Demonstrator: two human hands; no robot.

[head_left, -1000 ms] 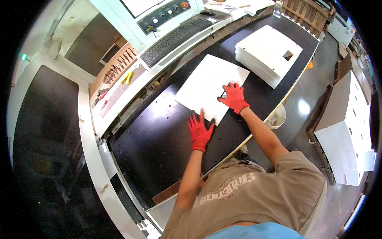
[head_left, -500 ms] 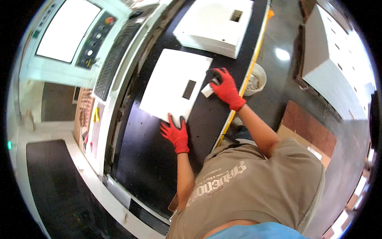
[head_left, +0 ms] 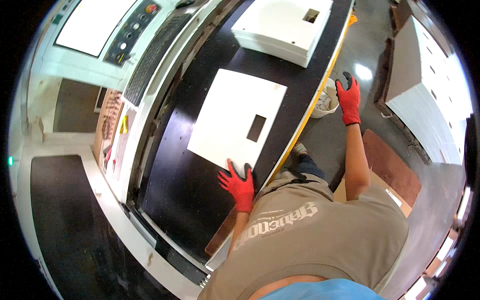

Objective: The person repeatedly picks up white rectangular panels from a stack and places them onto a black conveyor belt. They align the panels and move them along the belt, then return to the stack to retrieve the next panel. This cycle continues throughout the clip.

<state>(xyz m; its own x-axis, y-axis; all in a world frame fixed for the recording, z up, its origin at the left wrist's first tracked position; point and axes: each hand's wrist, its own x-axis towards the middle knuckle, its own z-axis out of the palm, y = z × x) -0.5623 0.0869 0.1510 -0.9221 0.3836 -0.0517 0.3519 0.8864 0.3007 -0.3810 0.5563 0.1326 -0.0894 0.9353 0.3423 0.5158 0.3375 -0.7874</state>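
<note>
A white panel (head_left: 227,117) with a rectangular cut-out lies on the black table (head_left: 175,200). My left hand (head_left: 237,187), in a red glove with dark fingertips, rests at the panel's near edge with its fingers spread. Past the table's yellow edge, my right hand (head_left: 350,99), gloved the same way, is raised by a white bucket (head_left: 334,109). Its thumb and fingers are apart, and nothing shows between them. Several pale offcuts (head_left: 322,101) lie in the bucket.
Farther along the table is a stack of white panels (head_left: 280,30) with cut-outs. A keyboard (head_left: 155,57) and a control panel with knobs (head_left: 132,32) stand at the left. A tall white stack (head_left: 425,100) stands on the floor to the right, near a brown board (head_left: 390,160).
My right hand has swung right, off the table to the bucket, and the small white offcut it held is gone from it. My left hand stays at the panel's near edge.
</note>
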